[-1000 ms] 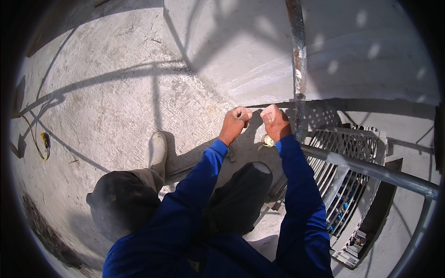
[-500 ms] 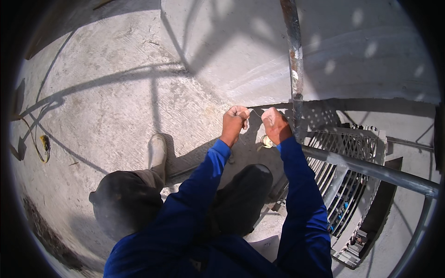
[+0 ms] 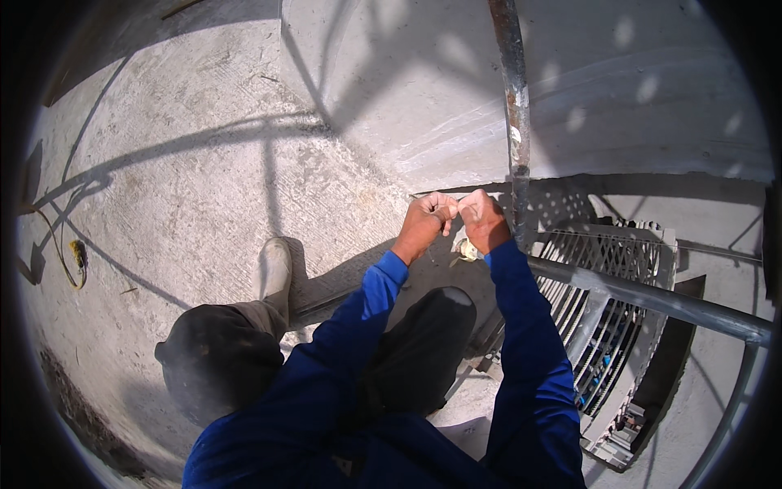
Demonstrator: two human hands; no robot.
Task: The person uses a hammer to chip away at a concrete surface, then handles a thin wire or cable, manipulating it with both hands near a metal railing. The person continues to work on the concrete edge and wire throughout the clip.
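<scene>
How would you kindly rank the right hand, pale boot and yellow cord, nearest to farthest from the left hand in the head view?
1. Right hand: immediately right.
2. Pale boot: left, slightly lower.
3. Yellow cord: far left, near the rim.

Hands (image 3: 422, 228) between boot (image 3: 275, 269) at left, pole (image 3: 513, 106) at right
</scene>
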